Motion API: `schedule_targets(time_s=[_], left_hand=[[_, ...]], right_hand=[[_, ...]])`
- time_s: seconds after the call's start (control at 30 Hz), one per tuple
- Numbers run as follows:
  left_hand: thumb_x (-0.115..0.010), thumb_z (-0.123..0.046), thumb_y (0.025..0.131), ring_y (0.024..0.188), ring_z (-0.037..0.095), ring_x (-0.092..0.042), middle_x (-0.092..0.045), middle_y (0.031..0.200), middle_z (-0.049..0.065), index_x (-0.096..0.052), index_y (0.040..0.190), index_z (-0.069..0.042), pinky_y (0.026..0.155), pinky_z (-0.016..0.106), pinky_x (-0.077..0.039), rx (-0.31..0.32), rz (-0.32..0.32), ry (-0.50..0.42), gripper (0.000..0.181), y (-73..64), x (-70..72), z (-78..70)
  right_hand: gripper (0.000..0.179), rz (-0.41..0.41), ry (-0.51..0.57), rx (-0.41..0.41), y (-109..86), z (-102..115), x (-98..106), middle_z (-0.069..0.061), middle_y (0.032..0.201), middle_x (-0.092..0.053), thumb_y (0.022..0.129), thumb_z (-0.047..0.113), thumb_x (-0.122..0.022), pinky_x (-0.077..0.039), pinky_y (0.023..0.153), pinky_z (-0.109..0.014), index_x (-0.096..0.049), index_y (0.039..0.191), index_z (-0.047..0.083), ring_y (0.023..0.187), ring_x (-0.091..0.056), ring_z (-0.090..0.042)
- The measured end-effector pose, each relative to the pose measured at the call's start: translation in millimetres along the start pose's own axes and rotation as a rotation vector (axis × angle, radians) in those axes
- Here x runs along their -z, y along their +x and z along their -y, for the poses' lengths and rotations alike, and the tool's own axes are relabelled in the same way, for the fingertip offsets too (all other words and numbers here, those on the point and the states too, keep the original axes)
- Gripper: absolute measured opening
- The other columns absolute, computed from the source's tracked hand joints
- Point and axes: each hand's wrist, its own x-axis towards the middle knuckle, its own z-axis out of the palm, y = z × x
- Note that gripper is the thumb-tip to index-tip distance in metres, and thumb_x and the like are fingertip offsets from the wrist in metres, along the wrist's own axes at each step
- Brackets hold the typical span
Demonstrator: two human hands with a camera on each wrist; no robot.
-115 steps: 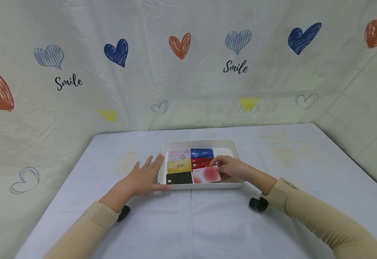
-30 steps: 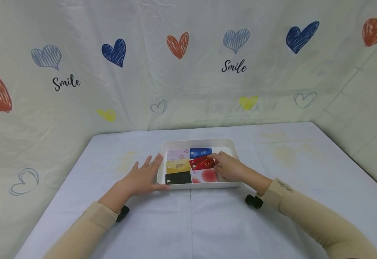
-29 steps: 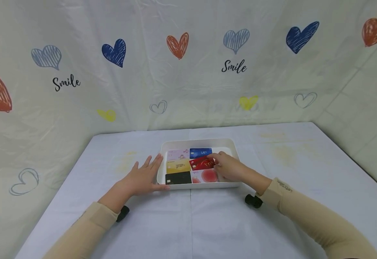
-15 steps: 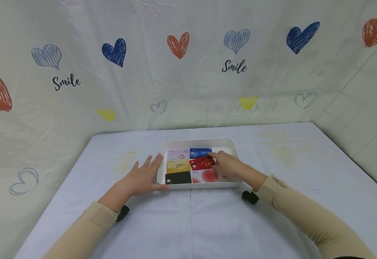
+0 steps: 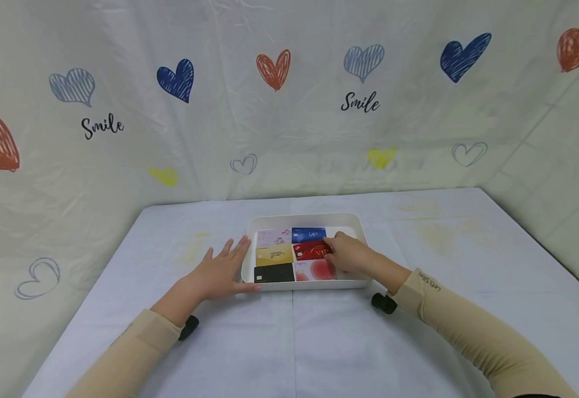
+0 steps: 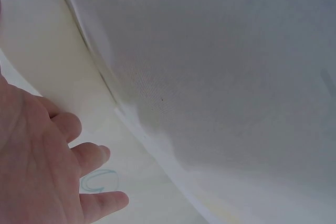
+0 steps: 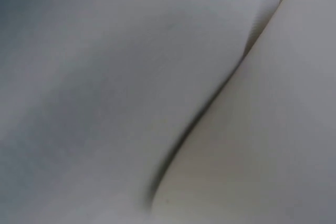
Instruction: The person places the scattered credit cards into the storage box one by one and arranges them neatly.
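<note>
A white tray [image 5: 350,221] holds two columns of flat cards. In the left column lie a pale pink card [image 5: 274,237], a gold card [image 5: 274,255] and a black card [image 5: 274,273]. The right column has a blue VIP card [image 5: 308,235], a red VIP card [image 5: 311,250] and a white card with pink circles [image 5: 314,270]. My right hand [image 5: 353,254] pinches the red card's right end between index finger and thumb. With fingers spread, my left hand [image 5: 218,275] rests against the tray's left side, its thumb along the front rim. The right wrist view shows no hand.
The tray stands on a white-covered table [image 5: 289,342] near its back edge. Behind hangs a pale curtain [image 5: 309,132] printed with hearts. Dark wrist cameras, such as the right one [image 5: 384,303], hang under both forearms.
Earlier my right hand was at the pink-circled card, then moved to the red one. The red card, tilted before, now lies straighter and slightly further right. My left hand stays in place.
</note>
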Motion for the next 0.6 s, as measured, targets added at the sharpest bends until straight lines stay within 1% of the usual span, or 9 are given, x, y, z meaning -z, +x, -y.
schedule_targets(time_s=[0.1,0.2,0.33,0.4,0.6], left_hand=[[-0.061,-0.081,0.083,0.156,0.038,-0.008,-0.011,0.171,0.009,-0.009,0.165,-0.008,0.116,0.071,-0.01,0.0,-0.002,-0.004,0.122,-0.1,-0.1,0.2],[-0.061,-0.081,0.083,0.156,0.038,-0.009,-0.012,0.171,0.01,-0.009,0.166,-0.008,0.116,0.072,-0.01,0.001,-0.002,-0.003,0.122,-0.1,-0.3,0.0],[-0.061,-0.08,0.083,0.156,0.038,-0.009,-0.012,0.171,0.009,-0.009,0.166,-0.008,0.116,0.072,-0.01,0.003,0.0,-0.004,0.122,-0.7,0.8,-1.2],[-0.062,-0.08,0.083,0.156,0.038,-0.008,-0.011,0.171,0.01,-0.009,0.165,-0.008,0.116,0.071,-0.01,0.003,0.001,-0.005,0.121,-1.0,1.9,-1.9],[-0.063,-0.078,0.084,0.156,0.039,-0.009,-0.013,0.171,0.01,-0.011,0.165,-0.007,0.116,0.072,-0.011,-0.001,-0.003,-0.007,0.12,-1.8,2.4,-2.9]], right_hand=[[0.055,-0.004,-0.02,0.019,0.2,-0.1,0.0,-0.02,0.116,-0.057,0.103,0.016,-0.063,-0.048,0.059,-0.024,-0.046,0.149,-0.007,0.072,-0.058,-0.018],[0.054,-0.007,-0.004,0.014,-0.3,-0.4,-0.1,-0.02,0.116,-0.057,0.102,0.013,-0.063,-0.048,0.058,-0.024,-0.046,0.15,-0.007,0.074,-0.057,-0.018],[0.055,0.0,0.042,-0.018,-2.1,0.6,-0.1,-0.02,0.12,-0.057,0.101,0.006,-0.061,-0.048,0.057,-0.024,-0.044,0.153,-0.003,0.072,-0.058,-0.019],[0.054,0.005,0.044,-0.027,-3.1,1.3,0.2,-0.02,0.12,-0.057,0.102,0.004,-0.058,-0.048,0.056,-0.024,-0.044,0.153,-0.002,0.071,-0.058,-0.019],[0.053,0.015,0.056,-0.044,-4.8,2.0,2.2,-0.019,0.114,-0.056,0.103,0.003,-0.055,-0.047,0.054,-0.023,-0.043,0.155,0.001,0.063,-0.056,-0.018]])
